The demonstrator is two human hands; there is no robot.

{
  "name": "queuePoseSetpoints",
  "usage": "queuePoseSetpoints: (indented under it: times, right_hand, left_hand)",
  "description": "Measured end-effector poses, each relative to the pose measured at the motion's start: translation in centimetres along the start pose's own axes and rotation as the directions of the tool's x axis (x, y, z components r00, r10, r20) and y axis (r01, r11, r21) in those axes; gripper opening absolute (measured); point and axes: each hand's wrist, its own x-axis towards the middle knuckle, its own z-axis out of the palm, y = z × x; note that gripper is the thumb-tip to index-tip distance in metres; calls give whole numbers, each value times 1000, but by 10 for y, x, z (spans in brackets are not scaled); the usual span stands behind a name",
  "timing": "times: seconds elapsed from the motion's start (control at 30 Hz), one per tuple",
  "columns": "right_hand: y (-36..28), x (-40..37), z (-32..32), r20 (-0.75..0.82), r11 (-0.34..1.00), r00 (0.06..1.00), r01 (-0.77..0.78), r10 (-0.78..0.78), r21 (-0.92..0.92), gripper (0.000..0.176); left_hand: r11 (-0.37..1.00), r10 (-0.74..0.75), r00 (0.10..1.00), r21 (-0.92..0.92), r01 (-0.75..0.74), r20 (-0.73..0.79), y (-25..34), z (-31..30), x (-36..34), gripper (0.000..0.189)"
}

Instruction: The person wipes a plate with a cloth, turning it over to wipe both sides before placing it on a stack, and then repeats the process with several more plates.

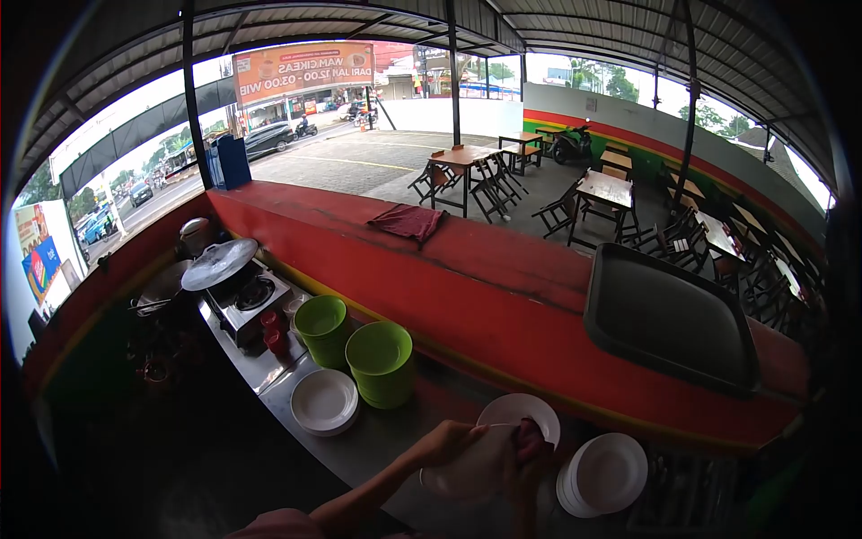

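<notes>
My left hand [452, 442] grips the rim of a white plate [462, 467], tilted over the steel counter [310, 449]. A dark red cloth [532, 442] is bunched in my right hand [525, 472] at the plate's right side; that hand is in shadow. Just behind lies another white plate [521, 410]. To the right stands a stack of white plates [611, 473]. Left of my hands is a second stack of white plates [324, 402], beside tall stacks of green bowls [379, 349] [321, 318].
A red ledge [503, 278] runs behind the counter, bearing a dark tray [669, 314] and a folded red cloth [407, 222]. At the left are a stove [256, 301], a large lid [218, 263] and red cups [272, 331]. Tables and chairs stand beyond.
</notes>
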Motion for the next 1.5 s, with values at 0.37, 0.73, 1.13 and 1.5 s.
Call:
queuePoseSetpoints:
  times: [0.37, 0.73, 1.13, 1.5]
  right_hand:
    - [12, 19, -39, 167, 849, 985, 130, -50, -513, 45]
    - [8, -59, 13, 186, 733, 932, 359, -310, -578, 67]
    - [1, -35, 15, 139, 981, 987, 98, -75, -167, 59]
    - [-16, 15, -44, 45, 778, 993, -59, 111, -626, 40]
  left_hand:
    - [992, 79, 968, -76, -99, -238, 9, 9, -13, 46]
    - [740, -102, 712, -531, -412, -695, 34, 37, 1, 56]
    - [990, -117, 914, -113, 79, -388, 23, 70, -8, 72]
    - [994, 106, 905, 38, -99, -412, 32, 80, -42, 59]
